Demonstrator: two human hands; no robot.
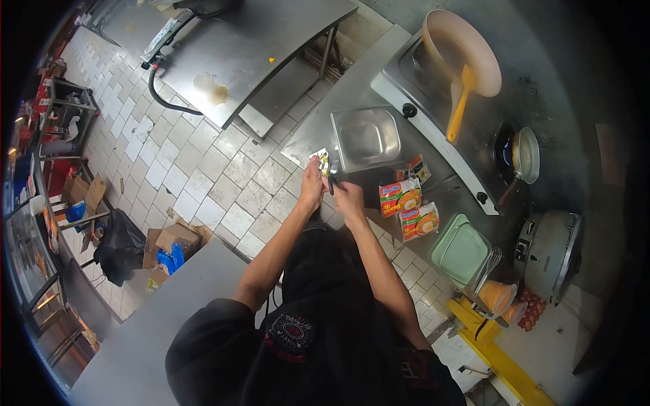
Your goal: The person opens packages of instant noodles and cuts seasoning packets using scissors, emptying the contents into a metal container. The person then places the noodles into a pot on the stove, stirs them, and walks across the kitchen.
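Observation:
My left hand is closed on a small white and green packet near the counter's edge. In my right hand is a dark-handled tool, its far end close to the packet; its exact kind is hard to make out. Just beyond my hands sits a steel tray with nothing seen inside. Two red and yellow noodle packets lie to the right of my right hand, with a smaller dark red packet behind them.
On the right, a stove carries a large pan with a yellow spatula and a small pan beside a blue flame. A green container, whisk and rice cooker stand nearer. Another steel table is ahead.

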